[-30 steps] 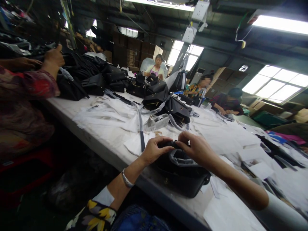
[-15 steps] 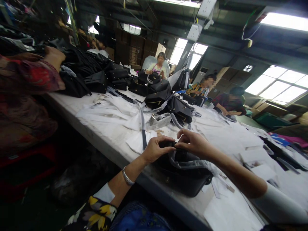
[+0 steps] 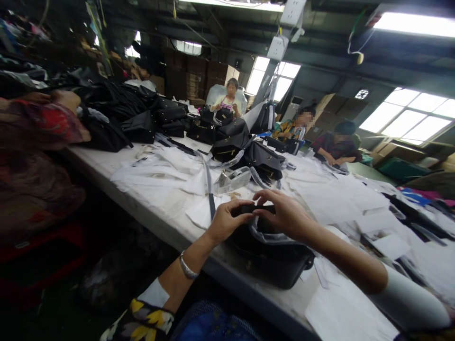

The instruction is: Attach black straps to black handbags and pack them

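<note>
A black handbag (image 3: 280, 267) rests at the near edge of the table, its front partly in shadow. Clear plastic wrap (image 3: 273, 238) runs along its upper part. Above the bag, a short black strap (image 3: 263, 207) spans between my fingers. My left hand (image 3: 225, 221), with a silver bangle at the wrist, pinches the strap's left part between thumb and fingers. From the right, my right hand (image 3: 287, 213) closes its thumb and forefinger around the same strap. Whether the strap is fastened to the bag is hidden by my hands.
More black handbags (image 3: 265, 158) lie just beyond my hands, with a larger heap at the far left. White sheets (image 3: 159, 173) cover much of the table (image 3: 103, 168). A co-worker's patterned sleeve (image 3: 46, 123) is close at left; several people sit across the table.
My right hand's thumb and forefinger have spread from a tight pinch near the left fingertips, and more of the strap shows between the hands. The whole view has shifted slightly.
</note>
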Tool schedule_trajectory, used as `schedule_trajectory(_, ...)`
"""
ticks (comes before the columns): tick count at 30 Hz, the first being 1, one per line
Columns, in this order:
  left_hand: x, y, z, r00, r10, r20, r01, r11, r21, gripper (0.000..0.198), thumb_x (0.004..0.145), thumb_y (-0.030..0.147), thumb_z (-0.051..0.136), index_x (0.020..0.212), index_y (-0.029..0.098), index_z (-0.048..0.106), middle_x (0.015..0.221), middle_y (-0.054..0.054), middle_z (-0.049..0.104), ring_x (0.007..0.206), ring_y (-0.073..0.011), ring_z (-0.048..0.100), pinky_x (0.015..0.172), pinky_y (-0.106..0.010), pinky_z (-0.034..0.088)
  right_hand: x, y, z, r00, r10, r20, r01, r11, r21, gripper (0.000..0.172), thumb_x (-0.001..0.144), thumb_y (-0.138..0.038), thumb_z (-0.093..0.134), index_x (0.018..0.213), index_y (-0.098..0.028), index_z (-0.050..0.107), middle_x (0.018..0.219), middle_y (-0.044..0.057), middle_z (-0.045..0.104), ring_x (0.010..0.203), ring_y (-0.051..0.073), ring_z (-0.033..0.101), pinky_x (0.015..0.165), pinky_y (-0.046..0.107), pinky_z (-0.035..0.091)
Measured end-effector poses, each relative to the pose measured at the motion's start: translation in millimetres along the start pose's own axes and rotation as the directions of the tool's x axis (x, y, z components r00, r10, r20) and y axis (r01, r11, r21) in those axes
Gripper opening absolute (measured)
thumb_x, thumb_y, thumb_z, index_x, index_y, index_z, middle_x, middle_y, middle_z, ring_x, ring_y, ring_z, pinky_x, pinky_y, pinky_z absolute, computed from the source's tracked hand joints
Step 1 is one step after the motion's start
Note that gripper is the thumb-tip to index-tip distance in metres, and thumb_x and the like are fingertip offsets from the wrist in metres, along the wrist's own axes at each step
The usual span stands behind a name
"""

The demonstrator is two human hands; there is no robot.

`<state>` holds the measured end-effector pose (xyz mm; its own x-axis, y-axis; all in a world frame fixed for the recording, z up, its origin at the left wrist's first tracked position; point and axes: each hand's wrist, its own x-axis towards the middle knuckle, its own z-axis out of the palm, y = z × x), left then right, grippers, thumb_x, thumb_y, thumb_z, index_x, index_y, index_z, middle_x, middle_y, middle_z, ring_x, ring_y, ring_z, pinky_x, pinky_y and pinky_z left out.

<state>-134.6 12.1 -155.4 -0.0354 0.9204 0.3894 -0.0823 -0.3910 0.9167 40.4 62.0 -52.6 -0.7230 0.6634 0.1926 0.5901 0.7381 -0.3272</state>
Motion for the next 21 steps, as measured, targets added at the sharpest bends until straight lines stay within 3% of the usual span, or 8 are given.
schedule_trajectory(2, -1.1, 5.1, -4.3, 0.998, 0.051, -0.021, -0.050, 0.996, 0.079, 0.034, 0.082, 0.030, 0.073, 0.115, 0.021, 0.071, 0.116, -0.007, 0.071, 0.113, -0.0233, 0.062, 0.103, -0.035, 0.045, -2.4, -0.3, -0.1, 0.999, -0.047, -0.017, 0.045, 0.995, -0.086, 0.036, 0.081, -0.029, 0.072, 0.113, -0.022, 0.058, 0.110, 0.009, 0.068, 0.099, 0.026, 0.063, 0.084, 0.037, 0.046)
schedule_trajectory(4, -2.2, 10.4, -5.5, 0.993, 0.104, -0.054, -0.093, 0.978, 0.185, 0.028, 0.084, 0.027, 0.071, 0.112, 0.022, 0.073, 0.115, -0.007, 0.070, 0.114, -0.0227, 0.061, 0.104, -0.035, 0.043, -4.9, 1.5, -1.1, 0.999, -0.029, 0.032, 0.033, 0.986, -0.164, 0.042, 0.079, -0.028, 0.074, 0.118, -0.021, 0.059, 0.113, 0.011, 0.067, 0.098, 0.027, 0.063, 0.082, 0.037, 0.047)
schedule_trajectory(8, -0.8, 21.0, 1.6, 0.984, 0.135, -0.117, -0.092, 0.944, 0.317, 0.024, 0.083, 0.024, 0.070, 0.106, 0.022, 0.075, 0.109, -0.007, 0.071, 0.105, -0.0213, 0.064, 0.096, -0.033, 0.048, -3.3, 5.4, -5.2, 0.992, -0.034, 0.121, 0.068, 0.955, -0.290, 0.025, 0.083, -0.025, 0.070, 0.107, -0.023, 0.068, 0.093, 0.007, 0.071, 0.093, 0.027, 0.064, 0.082, 0.037, 0.045)
schedule_trajectory(11, 4.5, 26.3, 7.0, 0.986, 0.017, -0.164, 0.016, 0.980, 0.198, 0.024, 0.082, 0.030, 0.071, 0.103, 0.020, 0.075, 0.110, -0.008, 0.072, 0.100, -0.0214, 0.066, 0.085, -0.031, 0.052, 2.7, 3.0, -12.1, 0.989, -0.119, 0.083, 0.136, 0.957, -0.256, 0.030, 0.081, -0.026, 0.072, 0.110, -0.022, 0.067, 0.098, 0.007, 0.071, 0.099, 0.025, 0.061, 0.089, 0.035, 0.043)
schedule_trajectory(14, 9.9, 26.1, 3.5, 0.967, -0.159, -0.198, 0.150, 0.987, -0.061, 0.023, 0.080, 0.034, 0.073, 0.094, 0.016, 0.074, 0.095, -0.007, 0.074, 0.088, -0.0186, 0.068, 0.078, -0.028, 0.052, 7.8, -2.4, -22.7, 0.988, -0.121, 0.098, 0.142, 0.960, -0.242, 0.030, 0.081, -0.031, 0.072, 0.110, -0.024, 0.067, 0.094, 0.005, 0.072, 0.094, 0.024, 0.062, 0.081, 0.032, 0.043)
schedule_trajectory(17, 10.4, 20.0, -16.0, 0.927, -0.221, -0.305, 0.161, 0.965, -0.209, 0.025, 0.072, 0.032, 0.080, 0.088, 0.015, 0.073, 0.081, -0.003, 0.072, 0.076, -0.0124, 0.064, 0.071, -0.022, 0.049, 9.1, -4.0, -34.7, 0.987, -0.052, 0.155, 0.095, 0.955, -0.281, 0.025, 0.081, -0.035, 0.070, 0.105, -0.027, 0.069, 0.089, 0.003, 0.072, 0.080, 0.022, 0.064, 0.066, 0.028, 0.040)
schedule_trajectory(21, -3.0, 6.6, -66.0, 0.832, -0.252, -0.494, 0.135, 0.956, -0.261, 0.036, 0.058, 0.032, 0.089, 0.084, 0.014, 0.071, 0.076, 0.001, 0.069, 0.071, -0.0090, 0.059, 0.067, -0.019, 0.045, 6.9, 2.6, -47.2, 0.984, 0.018, 0.177, 0.041, 0.945, -0.324, 0.023, 0.077, -0.035, 0.073, 0.099, -0.028, 0.073, 0.084, 0.002, 0.073, 0.072, 0.020, 0.064, 0.058, 0.026, 0.034)
